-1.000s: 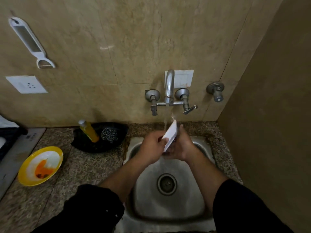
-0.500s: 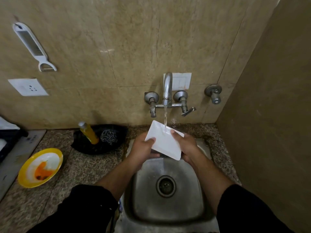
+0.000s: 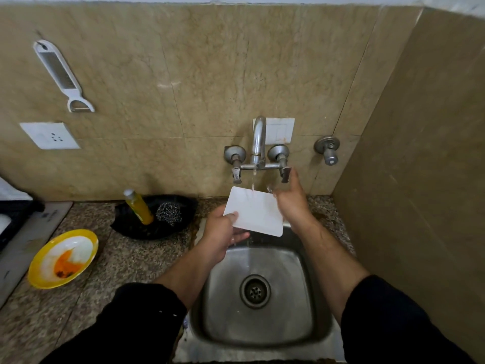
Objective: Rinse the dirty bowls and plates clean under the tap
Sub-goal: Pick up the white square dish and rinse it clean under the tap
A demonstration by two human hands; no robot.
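Counted at sink stn: 1 white square plate [image 3: 256, 210], held over back edge of steel sink [image 3: 262, 334], tilted, under thin stream from tap [image 3: 258, 143]. Water strikes plate's far edge. Left hand [image 3: 223, 237] clamped on plate's near-left corner, thumb on top, fingers below. Right hand [image 3: 292, 203] loose, fingers spread, at plate's right edge; tips up by rt tap lever [image 3: 286, 174]; contact w/ lever or plate cannot be told. 2 tap handles on mixer, 1 separate valve [image 3: 327, 150] further rt on wall. 1 drain in sink basin. On counter [image 3: 91, 285], left: 1 yellow bowl [image 3: 63, 258] w/ orange residue, unwashed, well apart from sink. 1 black tray [image 3: 157, 219] holding 1 yellow bottle [image 3: 139, 210] + 1 steel scrubber [image 3: 169, 214]. On wall: 1 grater-peeler [image 3: 63, 74], 1 socket [image 3: 49, 135].
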